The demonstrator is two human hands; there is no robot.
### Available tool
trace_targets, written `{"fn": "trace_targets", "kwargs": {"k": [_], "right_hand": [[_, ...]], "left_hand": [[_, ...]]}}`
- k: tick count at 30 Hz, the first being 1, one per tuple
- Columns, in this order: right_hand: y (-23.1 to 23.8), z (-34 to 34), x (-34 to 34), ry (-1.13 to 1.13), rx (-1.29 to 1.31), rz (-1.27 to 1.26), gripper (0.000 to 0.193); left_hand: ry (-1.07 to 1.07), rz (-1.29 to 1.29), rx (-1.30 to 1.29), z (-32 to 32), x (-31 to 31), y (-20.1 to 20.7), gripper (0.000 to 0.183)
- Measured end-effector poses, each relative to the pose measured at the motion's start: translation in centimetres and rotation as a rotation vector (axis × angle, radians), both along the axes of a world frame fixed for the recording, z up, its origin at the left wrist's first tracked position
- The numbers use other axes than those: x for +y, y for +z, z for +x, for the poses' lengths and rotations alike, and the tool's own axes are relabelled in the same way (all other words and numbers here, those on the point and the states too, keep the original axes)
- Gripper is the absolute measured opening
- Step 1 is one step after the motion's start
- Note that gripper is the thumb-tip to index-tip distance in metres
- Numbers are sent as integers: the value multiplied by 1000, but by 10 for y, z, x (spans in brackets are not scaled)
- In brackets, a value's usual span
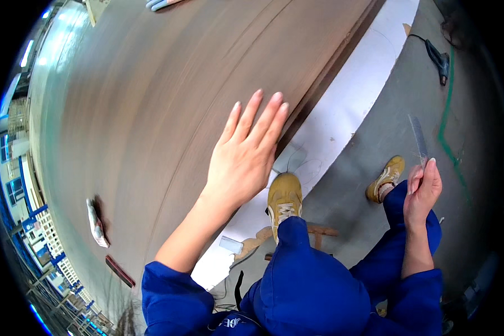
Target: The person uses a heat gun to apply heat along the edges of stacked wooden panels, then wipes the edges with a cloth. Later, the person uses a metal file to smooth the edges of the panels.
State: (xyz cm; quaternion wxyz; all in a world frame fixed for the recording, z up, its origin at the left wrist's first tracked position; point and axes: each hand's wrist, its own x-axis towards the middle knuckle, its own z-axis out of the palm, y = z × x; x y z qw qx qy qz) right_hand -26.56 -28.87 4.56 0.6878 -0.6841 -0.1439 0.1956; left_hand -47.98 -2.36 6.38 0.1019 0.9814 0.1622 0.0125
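My left hand (243, 148) lies flat on a wide brown, finely streaked sheet (140, 117), close to its right edge. Its fingers are stretched out, pointing away from me, and it holds nothing. Off to the right, above the grey floor, my right hand (423, 193) pinches the lower end of a thin, narrow grey strip (417, 134) between thumb and fingers. The strip stands up from the grip, and fine thread-like wisps hang about its lower end. I cannot make out its exact kind.
A white strip (347, 106) runs beside the sheet's edge. One yellow shoe (285, 196) overlaps it; the other (386, 176) is farther right. A dark gun-shaped corded tool (438, 61) lies on the floor. A dark red bar (119, 271) and a pale slim object (97, 224) rest on the sheet.
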Motion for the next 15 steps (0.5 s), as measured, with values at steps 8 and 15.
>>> {"fn": "trace_targets", "kwargs": {"k": [8,15], "right_hand": [[8,0,-5,13,-8,-26,41],[16,0,-2,-47,24,-53,45]], "left_hand": [[-298,-27,-68,22,-7,-2,70],[-55,182,-58,83,8,-12,69]]}}
